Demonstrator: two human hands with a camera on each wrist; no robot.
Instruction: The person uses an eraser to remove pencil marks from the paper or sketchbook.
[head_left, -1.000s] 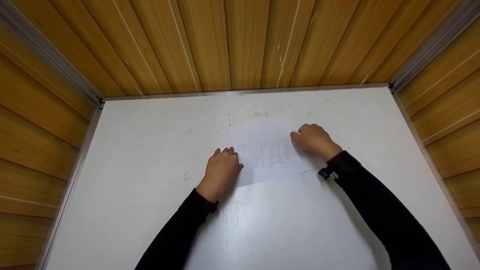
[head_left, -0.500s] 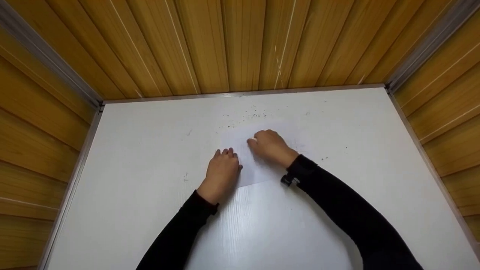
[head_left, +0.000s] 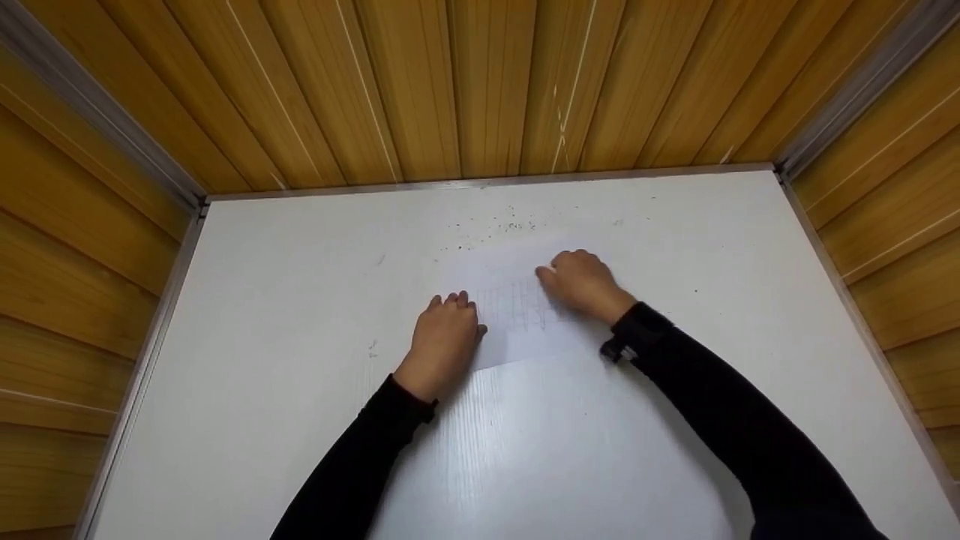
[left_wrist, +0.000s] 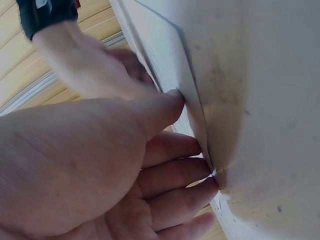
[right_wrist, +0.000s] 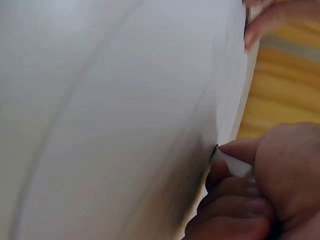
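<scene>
My left hand (head_left: pixel 444 337) lies spread flat, pressing the left edge of the paper sheet (head_left: pixel 525 315) onto the counter (head_left: pixel 300 300). To its right, my right hand (head_left: pixel 581 285) pinches a small white eraser (right_wrist: pixel 231 161) against the sheet's pencil marks.

White table (head_left: pixel 262 315) boxed in by yellow wood-panelled walls (head_left: pixel 465 82).

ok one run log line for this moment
left hand: presses paper sheet flat | right hand: pinches small white eraser against sheet | surface: white table
</scene>
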